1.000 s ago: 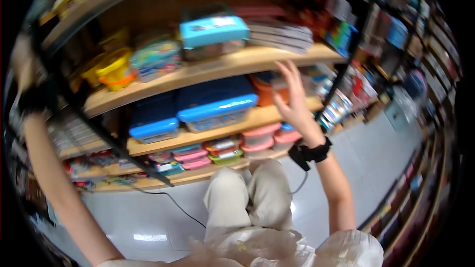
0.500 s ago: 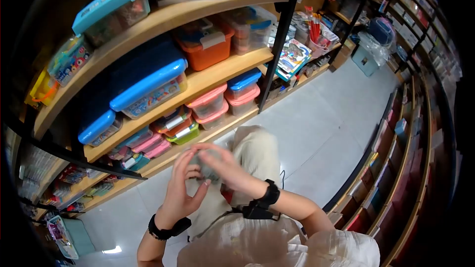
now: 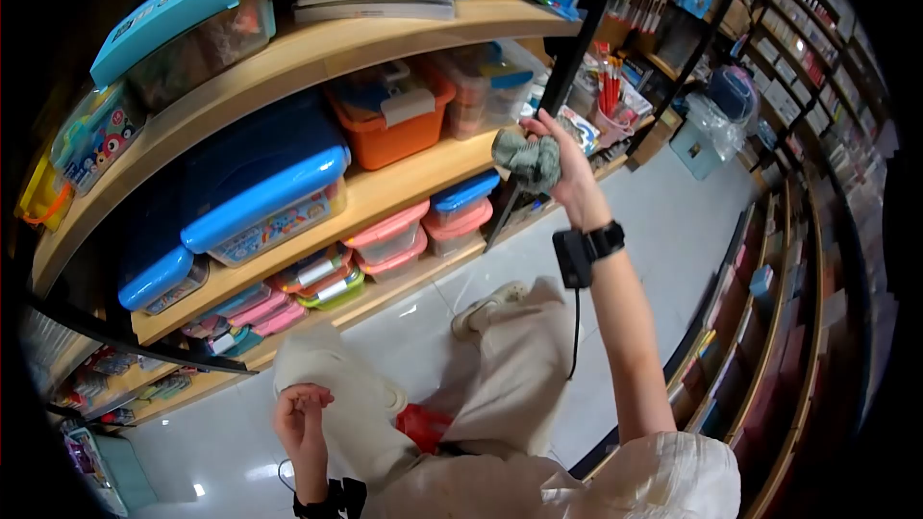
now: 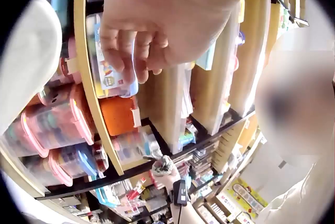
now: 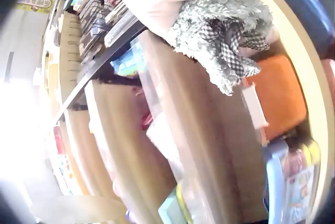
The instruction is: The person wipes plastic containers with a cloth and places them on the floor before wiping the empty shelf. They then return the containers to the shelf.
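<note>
A tall shelving unit of pale wooden boards (image 3: 336, 53) and black metal posts (image 3: 590, 29) spans the upper left of the head view. On its middle board stands a wide plastic box with a glossy blue lid (image 3: 279, 192); to its right is a smaller orange plastic bin with a pale latch (image 3: 394, 130). The left hand (image 3: 301, 423) is low, near the body, its fingers loosely curled. The right hand (image 3: 573, 173) is raised, fingers and thumb gripping a fluffy grey-green plush toy (image 3: 529, 161), held in the air before the shelves, wearing a black-and-white checked bow (image 5: 232, 56)
</note>
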Tool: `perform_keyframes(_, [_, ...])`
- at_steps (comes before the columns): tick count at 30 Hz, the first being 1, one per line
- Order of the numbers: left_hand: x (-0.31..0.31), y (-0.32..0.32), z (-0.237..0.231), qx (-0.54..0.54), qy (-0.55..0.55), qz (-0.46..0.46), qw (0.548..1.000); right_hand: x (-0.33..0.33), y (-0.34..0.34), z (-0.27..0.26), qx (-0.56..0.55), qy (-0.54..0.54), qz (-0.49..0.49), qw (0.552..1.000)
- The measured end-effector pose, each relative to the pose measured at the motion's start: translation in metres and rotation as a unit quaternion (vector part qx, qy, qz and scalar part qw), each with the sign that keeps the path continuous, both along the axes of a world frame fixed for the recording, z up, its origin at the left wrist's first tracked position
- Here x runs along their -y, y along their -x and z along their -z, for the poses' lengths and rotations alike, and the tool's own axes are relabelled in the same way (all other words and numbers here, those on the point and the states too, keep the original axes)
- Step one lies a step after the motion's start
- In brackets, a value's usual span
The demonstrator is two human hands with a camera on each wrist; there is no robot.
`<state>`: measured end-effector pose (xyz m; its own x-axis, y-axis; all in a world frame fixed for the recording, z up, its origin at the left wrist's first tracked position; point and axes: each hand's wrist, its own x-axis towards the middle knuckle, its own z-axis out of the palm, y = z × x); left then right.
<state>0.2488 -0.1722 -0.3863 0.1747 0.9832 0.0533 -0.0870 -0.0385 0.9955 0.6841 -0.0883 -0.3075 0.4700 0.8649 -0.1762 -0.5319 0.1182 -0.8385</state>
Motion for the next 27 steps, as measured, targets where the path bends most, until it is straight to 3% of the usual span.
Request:
perform_keyframes(7, [-0.016, -0.006, 0.023, -0.026, 0.030, 0.042, 0.998, -0.084, -0.044, -0.002, 0.134, 0.138, 0.018, 0.981])
perform_keyframes(9, [-0.019, 0.007, 0.024, -0.015, 0.082, 0.042, 0.996, -0.096, -0.043, -0.003, 0.109, 0.060, -0.024, 0.992])
perform_keyframes(11, [-0.023, 0.021, 0.027, -0.006, 0.130, 0.039, 0.991, -0.112, -0.057, 0.001, 0.118, 0.097, -0.032, 0.988])
perform_keyframes(12, [-0.025, 0.027, 0.031, -0.016, 0.135, 0.043, 0.990, -0.118, -0.069, 0.012, 0.120, 0.050, -0.029, 0.991])
perform_keyframes(13, [-0.026, 0.031, 0.033, -0.025, 0.140, 0.048, 0.989, -0.121, -0.068, 0.016, 0.122, 0.004, -0.026, 0.992])
perform_keyframes(14, [-0.026, 0.036, 0.037, -0.022, 0.145, 0.046, 0.988, -0.123, -0.071, 0.014, 0.113, 0.057, -0.022, 0.992])
perform_keyframes(23, [-0.030, 0.049, 0.046, 0.004, 0.138, 0.067, 0.988, -0.091, -0.029, 0.004, 0.128, 0.108, 0.005, 0.986])
perform_keyframes(27, [-0.032, 0.039, 0.041, -0.029, 0.139, 0.137, 0.980, -0.079, -0.011, -0.001, 0.108, 0.110, 0.027, 0.988])
